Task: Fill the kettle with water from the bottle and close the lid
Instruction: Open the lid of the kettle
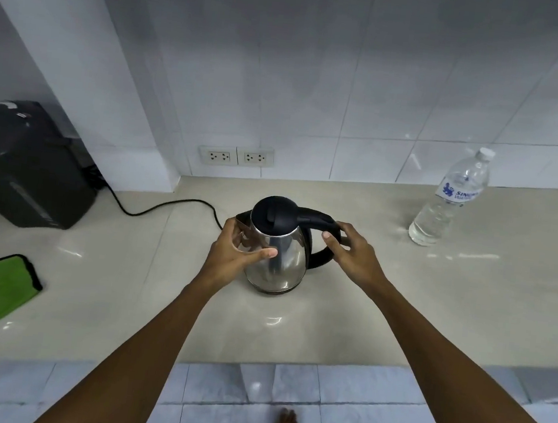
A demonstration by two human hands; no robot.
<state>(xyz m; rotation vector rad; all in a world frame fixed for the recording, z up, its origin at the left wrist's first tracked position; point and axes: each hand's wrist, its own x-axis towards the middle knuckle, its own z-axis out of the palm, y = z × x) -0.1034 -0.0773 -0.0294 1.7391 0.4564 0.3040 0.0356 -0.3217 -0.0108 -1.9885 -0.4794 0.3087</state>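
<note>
Hands, left (231, 254), right (352, 253), kettle (285, 267) clasped between

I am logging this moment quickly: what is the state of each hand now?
Left hand: holds the body of the rounded stainless-steel kettle.
Right hand: grips the kettle's curved black plastic handle.

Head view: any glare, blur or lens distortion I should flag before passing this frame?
In the head view, wide-angle distortion bows the joints of the wall tiles and makes the bottle lean near the right edge. Also in the head view, small glare patches sit on the glossy counter, and the steel kettle mirrors its surroundings. Light is soft, shadows are faint and detail is slightly soft overall.
</note>
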